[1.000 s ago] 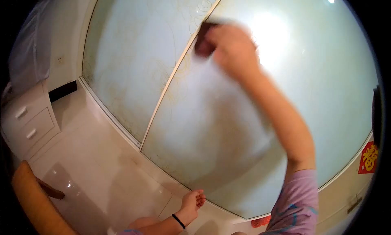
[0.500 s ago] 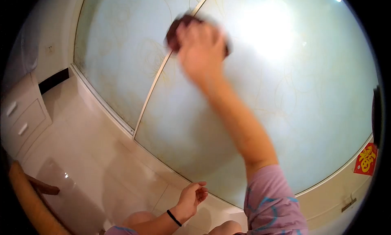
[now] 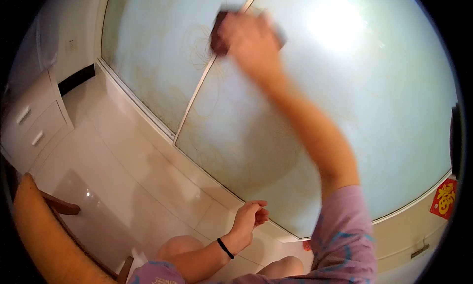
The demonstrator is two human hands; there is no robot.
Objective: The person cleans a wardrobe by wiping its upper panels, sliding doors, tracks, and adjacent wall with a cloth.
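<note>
My right hand (image 3: 253, 40) is raised high, pressing a dark maroon cloth (image 3: 219, 33) flat against a frosted glass sliding door (image 3: 305, 131). Motion blurs the fingers, and the palm hides much of the cloth. It lies across the pale frame strip (image 3: 198, 89) where two glass panels meet. Low in front of me hangs my left hand (image 3: 250, 219), a black band around its wrist. Its fingers are loosely bent and apart from the thumb, with nothing in them.
A white drawer cabinet (image 3: 37, 119) stands at the left. Wooden chair parts (image 3: 61, 203) are at lower left, over the shiny tiled floor (image 3: 128, 156). A red paper with yellow lettering (image 3: 445, 199) hangs at far right. The door's bottom track (image 3: 133, 99) runs along a low ledge.
The view has shifted, so the door and floor sit differently in it. My right hand still holds the cloth on the glass and is blurred by motion. My left hand stays low and free.
</note>
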